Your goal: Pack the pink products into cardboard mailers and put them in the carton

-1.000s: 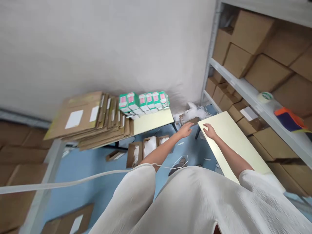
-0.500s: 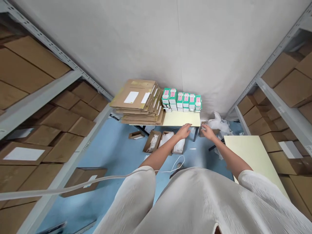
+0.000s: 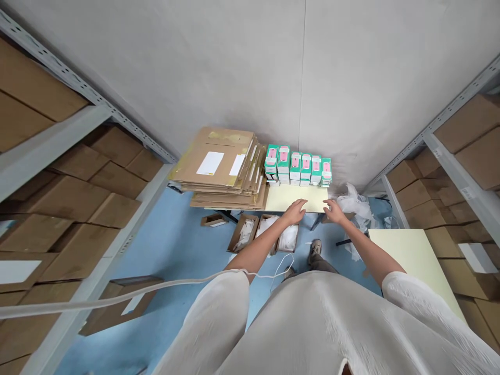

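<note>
My left hand (image 3: pixel 295 212) is held over the front edge of a pale yellow table (image 3: pixel 287 198), fingers apart and holding nothing. To its right my right hand (image 3: pixel 333 211) hovers by the table's front right corner, also open and bare. A row of green and white boxes with pink fronts (image 3: pixel 296 165) stands at the back of the table against the wall, beyond both hands. Left of them lies a tall stack of flattened cardboard boxes (image 3: pixel 222 156) with white labels. I cannot tell whether either hand touches the table.
Shelves of cardboard boxes (image 3: pixel 86 190) rise on the left, more boxes (image 3: pixel 425 203) on the right. Beneath the table sit open cartons (image 3: pixel 242 233) with white contents. White plastic wrapping (image 3: pixel 356 205) lies at right, near a second pale table (image 3: pixel 406 255). A white cable (image 3: pixel 156 287) crosses in front of me.
My view has come closer to the table and tilted slightly, and my feet now show. Both hands stay open, held near the table's front edge.
</note>
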`<state>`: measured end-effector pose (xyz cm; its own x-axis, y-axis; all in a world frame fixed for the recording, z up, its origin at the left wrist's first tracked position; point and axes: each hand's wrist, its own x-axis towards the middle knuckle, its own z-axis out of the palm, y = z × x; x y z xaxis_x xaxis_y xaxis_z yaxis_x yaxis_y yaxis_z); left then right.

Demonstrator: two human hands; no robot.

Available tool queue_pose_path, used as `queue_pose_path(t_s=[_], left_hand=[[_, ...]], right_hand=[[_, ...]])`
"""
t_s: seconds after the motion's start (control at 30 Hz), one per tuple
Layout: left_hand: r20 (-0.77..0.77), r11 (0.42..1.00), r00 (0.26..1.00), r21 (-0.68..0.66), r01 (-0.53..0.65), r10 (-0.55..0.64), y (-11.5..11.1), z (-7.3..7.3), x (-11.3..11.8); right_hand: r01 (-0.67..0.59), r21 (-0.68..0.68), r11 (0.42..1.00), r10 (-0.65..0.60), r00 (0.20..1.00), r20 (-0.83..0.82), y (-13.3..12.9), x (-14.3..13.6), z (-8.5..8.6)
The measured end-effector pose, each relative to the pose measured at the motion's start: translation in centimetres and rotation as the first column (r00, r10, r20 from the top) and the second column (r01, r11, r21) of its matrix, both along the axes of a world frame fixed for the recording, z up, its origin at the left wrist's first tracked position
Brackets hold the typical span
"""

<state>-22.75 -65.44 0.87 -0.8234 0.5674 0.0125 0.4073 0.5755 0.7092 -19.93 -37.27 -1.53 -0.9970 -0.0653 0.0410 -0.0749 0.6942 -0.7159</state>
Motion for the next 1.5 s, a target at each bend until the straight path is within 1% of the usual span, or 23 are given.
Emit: queue_pose_path(t_s=[0.1, 0.17, 0.27, 0.37, 0.43, 0.53, 0.6, 0.67, 0.73, 0.8, 0.93, 1.0, 1.1, 1.23, 1.33, 1.5], left_hand=[[0.015, 1.000, 1.000, -0.002, -0.016, 0.016, 0.6, -0.7, -2.3], [0.021, 0.999, 0.999, -0.004, -0.045, 0.045, 0.7, -1.0, -4.2], [0.024, 0.993, 0.993, -0.017, -0.114, 0.114, 0.3, -1.1, -7.7], [0.001, 0.973, 0.974, -0.034, -0.227, 0.227, -0.7, -0.7, -11.5], [-0.031, 0.943, 0.944, -0.042, -0.330, 0.329, -1.5, -0.2, -14.0], [-0.077, 0.871, 0.871, -0.045, -0.489, 0.485, -2.7, 0.5, -17.1], [-0.084, 0.822, 0.823, -0.047, -0.567, 0.562, -3.4, 0.8, -18.7], [-0.051, 0.785, 0.788, -0.072, -0.615, 0.613, -3.8, 0.9, -20.0], [-0.001, 0.761, 0.766, -0.117, -0.638, 0.643, -4.1, 0.9, -20.8], [0.028, 0.750, 0.756, -0.153, -0.644, 0.654, -4.1, 0.8, -21.2], [0.036, 0.748, 0.753, -0.154, -0.645, 0.657, -3.9, 0.9, -21.6], [0.052, 0.756, 0.756, -0.116, -0.645, 0.653, -4.0, 0.9, -21.7], [0.095, 0.760, 0.755, -0.021, -0.649, 0.648, -4.3, 0.6, -22.1], [0.161, 0.722, 0.728, 0.106, -0.684, 0.666, -4.5, -0.2, -22.5], [0.223, 0.698, 0.722, 0.187, -0.691, 0.655, -4.2, -0.6, -22.6], [0.243, 0.695, 0.748, 0.275, -0.664, 0.618, -3.5, -0.3, -21.8]], right_hand=[[-0.022, 0.012, 1.000, 0.022, 1.000, 0.004, 0.3, -3.3, -0.5], [-0.046, 0.011, 0.999, 0.046, 0.999, 0.007, 0.2, -6.0, -0.7], [-0.109, -0.008, 0.994, 0.109, 0.994, 0.009, -0.7, -11.0, -0.9], [-0.202, -0.043, 0.978, 0.202, 0.979, 0.000, -2.5, -16.6, -0.7], [-0.259, -0.086, 0.962, 0.260, 0.966, 0.000, -4.3, -20.4, -0.7], [-0.336, -0.158, 0.929, 0.342, 0.940, 0.010, -7.6, -25.4, -0.7], [-0.366, -0.205, 0.908, 0.377, 0.926, 0.021, -9.8, -27.9, -0.9], [-0.372, -0.251, 0.894, 0.394, 0.918, 0.043, -11.7, -29.6, -1.2], [-0.365, -0.290, 0.885, 0.399, 0.915, 0.066, -13.3, -30.7, -1.5], [-0.355, -0.320, 0.878, 0.398, 0.914, 0.081, -14.2, -31.1, -1.8], [-0.319, -0.345, 0.883, 0.375, 0.921, 0.108, -15.0, -31.0, -2.1], [-0.288, -0.357, 0.889, 0.350, 0.929, 0.122, -15.1, -30.8, -2.0], [-0.243, -0.406, 0.881, 0.321, 0.938, 0.135, -15.3, -30.5, -1.7], [-0.222, -0.421, 0.880, 0.300, 0.946, 0.126, -15.4, -30.0, -0.9], [-0.233, -0.395, 0.888, 0.289, 0.953, 0.088, -15.3, -29.6, -0.1], [-0.213, -0.372, 0.903, 0.221, 0.975, -0.022, -15.2, -28.5, 1.4]])
